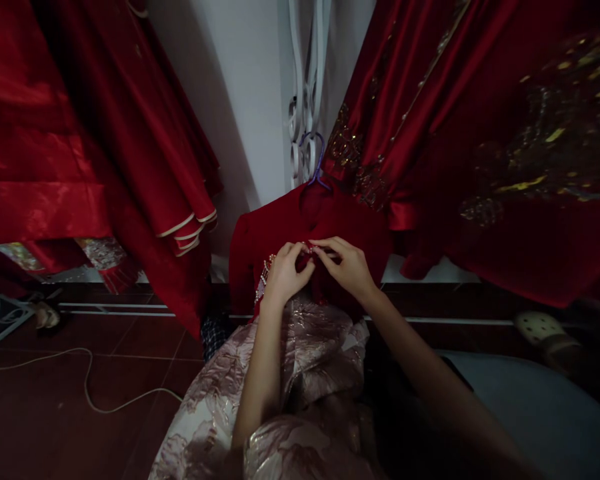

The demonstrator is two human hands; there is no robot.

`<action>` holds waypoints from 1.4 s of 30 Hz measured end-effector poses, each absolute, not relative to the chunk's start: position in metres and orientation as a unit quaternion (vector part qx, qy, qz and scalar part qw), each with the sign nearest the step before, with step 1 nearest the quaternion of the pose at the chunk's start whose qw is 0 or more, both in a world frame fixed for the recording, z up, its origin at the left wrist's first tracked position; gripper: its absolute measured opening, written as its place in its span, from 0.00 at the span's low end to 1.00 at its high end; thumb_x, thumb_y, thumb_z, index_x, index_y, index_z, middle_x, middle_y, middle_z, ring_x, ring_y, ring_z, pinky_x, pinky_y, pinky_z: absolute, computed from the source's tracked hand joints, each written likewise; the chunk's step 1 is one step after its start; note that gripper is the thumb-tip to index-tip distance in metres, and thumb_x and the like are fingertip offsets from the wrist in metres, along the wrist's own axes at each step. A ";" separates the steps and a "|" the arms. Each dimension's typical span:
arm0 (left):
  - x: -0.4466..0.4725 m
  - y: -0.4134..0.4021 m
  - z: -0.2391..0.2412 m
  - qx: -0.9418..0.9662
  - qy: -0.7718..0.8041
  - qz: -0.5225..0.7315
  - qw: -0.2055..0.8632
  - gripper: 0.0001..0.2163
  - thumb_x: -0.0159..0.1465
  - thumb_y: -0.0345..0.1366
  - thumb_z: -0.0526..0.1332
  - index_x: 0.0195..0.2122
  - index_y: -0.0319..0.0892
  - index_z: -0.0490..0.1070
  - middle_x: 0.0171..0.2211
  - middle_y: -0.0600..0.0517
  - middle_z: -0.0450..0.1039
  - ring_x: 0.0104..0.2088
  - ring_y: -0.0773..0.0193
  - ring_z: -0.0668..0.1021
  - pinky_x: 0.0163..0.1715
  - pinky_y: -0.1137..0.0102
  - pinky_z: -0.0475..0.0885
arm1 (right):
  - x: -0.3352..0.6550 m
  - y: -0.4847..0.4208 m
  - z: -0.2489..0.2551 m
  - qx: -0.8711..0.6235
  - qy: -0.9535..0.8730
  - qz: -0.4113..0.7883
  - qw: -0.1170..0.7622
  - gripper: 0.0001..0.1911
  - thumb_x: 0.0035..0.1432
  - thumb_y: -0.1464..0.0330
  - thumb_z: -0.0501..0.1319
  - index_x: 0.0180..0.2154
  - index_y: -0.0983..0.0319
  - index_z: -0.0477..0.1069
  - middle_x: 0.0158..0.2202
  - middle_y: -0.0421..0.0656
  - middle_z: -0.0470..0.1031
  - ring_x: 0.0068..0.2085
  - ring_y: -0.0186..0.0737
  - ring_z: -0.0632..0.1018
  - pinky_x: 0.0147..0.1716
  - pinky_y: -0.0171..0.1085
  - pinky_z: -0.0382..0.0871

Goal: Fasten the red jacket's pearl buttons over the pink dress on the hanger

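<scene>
Red cloth makes up the top (280, 223), which hangs on a purple hanger (321, 160) in the middle. The left hand (283, 272) and right hand (349, 264) meet at its front. Their fingers bend almost together by tiny shiny beads (309, 249); I cannot tell if either grips them. Pink shiny cloth (317, 333) is nearer.
</scene>
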State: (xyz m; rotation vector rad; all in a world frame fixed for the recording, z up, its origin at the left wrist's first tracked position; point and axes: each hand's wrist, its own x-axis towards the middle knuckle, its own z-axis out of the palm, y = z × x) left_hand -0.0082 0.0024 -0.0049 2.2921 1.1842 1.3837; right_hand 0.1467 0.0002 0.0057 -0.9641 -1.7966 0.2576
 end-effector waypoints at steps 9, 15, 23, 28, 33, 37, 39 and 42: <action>-0.006 0.001 -0.003 0.783 0.397 0.466 0.109 0.04 0.61 0.34 0.55 0.37 0.42 0.67 0.36 0.49 0.67 0.38 0.63 0.71 0.40 0.70 0.65 | 0.151 0.001 0.004 -0.394 -0.731 0.198 0.520 0.17 0.54 0.62 0.59 0.47 0.57 0.72 0.41 0.43 0.73 0.39 0.38 0.76 0.40 0.40 0.77; -0.003 -0.001 -0.001 0.791 0.396 0.456 0.096 0.04 0.62 0.32 0.53 0.34 0.42 0.67 0.34 0.50 0.67 0.37 0.64 0.71 0.39 0.71 0.65 | 0.149 0.008 0.007 -0.379 -0.740 0.213 0.513 0.18 0.51 0.64 0.61 0.45 0.59 0.72 0.38 0.43 0.73 0.38 0.37 0.76 0.42 0.42 0.75; 0.002 0.007 -0.017 0.731 0.352 0.531 0.242 0.10 0.60 0.31 0.56 0.43 0.42 0.67 0.42 0.48 0.68 0.40 0.67 0.72 0.39 0.72 0.68 | 0.147 0.003 -0.017 -0.399 -0.703 0.233 0.541 0.31 0.47 0.68 0.60 0.53 0.58 0.53 0.51 0.48 0.63 0.41 0.37 0.74 0.32 0.35 0.73; -0.012 0.018 -0.036 0.723 0.339 0.496 0.340 0.17 0.57 0.29 0.57 0.49 0.44 0.65 0.48 0.47 0.67 0.37 0.69 0.73 0.32 0.75 0.70 | 0.159 0.005 -0.045 -0.471 -0.724 0.214 0.456 0.32 0.44 0.69 0.60 0.51 0.60 0.49 0.45 0.49 0.65 0.31 0.34 0.73 0.25 0.33 0.68; -0.027 0.022 -0.049 0.746 0.351 0.436 0.361 0.16 0.55 0.35 0.61 0.45 0.42 0.68 0.44 0.46 0.69 0.36 0.68 0.74 0.32 0.73 0.71 | 0.192 0.001 -0.033 -0.495 -0.738 0.294 0.352 0.17 0.47 0.68 0.58 0.39 0.60 0.54 0.25 0.36 0.66 0.22 0.30 0.68 0.22 0.32 0.63; -0.023 0.024 -0.057 0.776 0.333 0.399 0.357 0.21 0.55 0.34 0.61 0.52 0.46 0.65 0.48 0.47 0.66 0.45 0.63 0.72 0.43 0.67 0.70 | 0.198 -0.023 0.002 -0.430 -0.721 0.419 0.346 0.12 0.49 0.66 0.58 0.36 0.59 0.57 0.26 0.35 0.66 0.23 0.29 0.67 0.21 0.30 0.64; -0.013 0.027 -0.064 0.780 0.322 0.423 0.331 0.24 0.55 0.31 0.60 0.54 0.45 0.62 0.52 0.46 0.63 0.51 0.62 0.69 0.52 0.63 0.65 | 0.191 -0.034 0.016 -0.399 -0.705 0.450 0.376 0.12 0.48 0.66 0.60 0.36 0.59 0.60 0.29 0.38 0.67 0.26 0.30 0.69 0.23 0.30 0.65; 0.001 0.034 -0.077 0.761 0.322 0.472 0.308 0.26 0.55 0.27 0.57 0.56 0.42 0.59 0.57 0.44 0.58 0.58 0.61 0.62 0.60 0.61 0.54 | 0.176 -0.040 0.023 -0.354 -0.667 0.494 0.431 0.15 0.48 0.65 0.61 0.38 0.58 0.61 0.34 0.41 0.67 0.28 0.31 0.70 0.25 0.31 0.68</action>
